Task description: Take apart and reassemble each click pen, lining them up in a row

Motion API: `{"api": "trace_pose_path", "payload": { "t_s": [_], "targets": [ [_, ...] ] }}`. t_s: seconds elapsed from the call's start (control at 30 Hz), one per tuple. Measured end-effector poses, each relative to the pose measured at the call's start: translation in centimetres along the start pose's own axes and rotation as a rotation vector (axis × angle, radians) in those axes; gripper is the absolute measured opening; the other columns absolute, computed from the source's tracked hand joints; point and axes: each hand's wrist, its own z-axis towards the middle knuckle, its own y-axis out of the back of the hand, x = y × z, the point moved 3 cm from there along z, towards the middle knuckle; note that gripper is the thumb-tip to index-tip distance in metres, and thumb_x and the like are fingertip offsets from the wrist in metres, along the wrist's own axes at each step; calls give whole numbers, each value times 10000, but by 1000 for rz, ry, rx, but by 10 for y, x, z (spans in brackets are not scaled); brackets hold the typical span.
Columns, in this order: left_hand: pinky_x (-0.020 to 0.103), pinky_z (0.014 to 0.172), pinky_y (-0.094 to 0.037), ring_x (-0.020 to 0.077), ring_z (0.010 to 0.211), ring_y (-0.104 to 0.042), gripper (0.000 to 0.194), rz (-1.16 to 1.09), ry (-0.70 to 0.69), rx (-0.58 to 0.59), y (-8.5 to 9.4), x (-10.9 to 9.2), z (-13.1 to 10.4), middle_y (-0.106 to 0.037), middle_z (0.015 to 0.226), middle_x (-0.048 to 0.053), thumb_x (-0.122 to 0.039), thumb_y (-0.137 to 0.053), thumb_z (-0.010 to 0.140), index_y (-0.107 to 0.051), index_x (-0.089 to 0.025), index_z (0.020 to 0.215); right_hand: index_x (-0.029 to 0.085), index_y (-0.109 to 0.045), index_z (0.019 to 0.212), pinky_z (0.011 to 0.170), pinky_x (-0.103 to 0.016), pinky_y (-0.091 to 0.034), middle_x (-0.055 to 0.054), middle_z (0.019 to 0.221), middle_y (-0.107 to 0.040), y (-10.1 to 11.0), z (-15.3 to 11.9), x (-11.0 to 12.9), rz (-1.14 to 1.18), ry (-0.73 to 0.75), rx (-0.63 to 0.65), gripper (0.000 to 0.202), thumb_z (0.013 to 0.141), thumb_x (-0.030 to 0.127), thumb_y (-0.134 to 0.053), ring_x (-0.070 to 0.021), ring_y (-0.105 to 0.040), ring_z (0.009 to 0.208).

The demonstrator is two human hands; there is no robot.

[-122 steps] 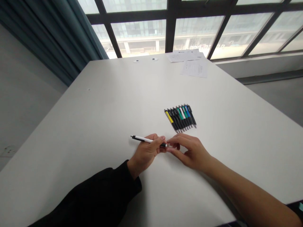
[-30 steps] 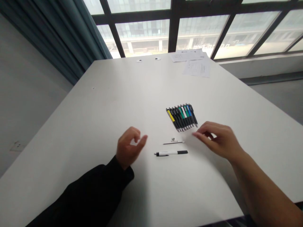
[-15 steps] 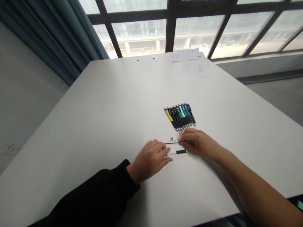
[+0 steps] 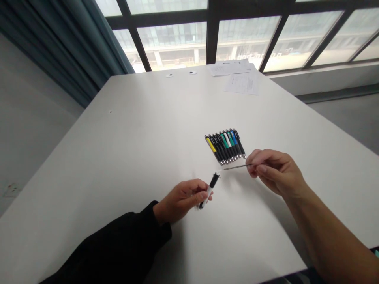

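Between the thumb and fingers of my left hand (image 4: 185, 198) is a white and black pen barrel (image 4: 210, 189), tilted with its black end up and to the right. My right hand (image 4: 271, 169) pinches a thin dark pen refill (image 4: 235, 167), which points left, its tip close to the barrel's upper end. Whether the two touch, I cannot tell. Just beyond the hands lies a row of several click pens (image 4: 225, 146), side by side, with yellow, black, green, white and blue barrels.
The white table (image 4: 142, 134) spreads out all round. Printed papers (image 4: 241, 83) lie at its far edge, with two small white oval pieces (image 4: 193, 72) to their left. Behind stand a window (image 4: 173, 43) and a blue-grey curtain (image 4: 103, 51).
My left hand has picked the pen barrel up off the table and tilted it. My right hand has lifted the refill and moved right and slightly up with it.
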Motion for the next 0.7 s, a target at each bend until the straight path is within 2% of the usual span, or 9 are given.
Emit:
{"api": "trace_pose_path", "payload": {
  "t_s": [0.13,0.33,0.7],
  "targets": [
    [304,753,-474,177,838,-605,323,48,-16,28,1,-2,0,-672,897,95,-427,-598,966,-661,-116,904,223,-795,951,514,-200,-503,-46,780,-683,-1,1,4,145,-2,-43,98,853,219,-791,-125,-623,680],
    [288,718,-469,162,796,-594,334,10,-6,48,1,-3,-2,-670,883,93,-436,-616,954,-661,-114,878,201,-802,903,511,-200,-501,-41,723,-666,1,2,3,109,27,-104,96,898,285,-756,-114,-623,636],
    [291,702,-467,163,768,-596,335,81,-23,64,1,-6,0,-667,869,101,-414,-613,957,-712,-98,903,201,-801,899,537,-191,-508,-32,731,-677,-2,3,4,90,22,-108,58,888,248,-768,-102,-639,646]
  ]
}}
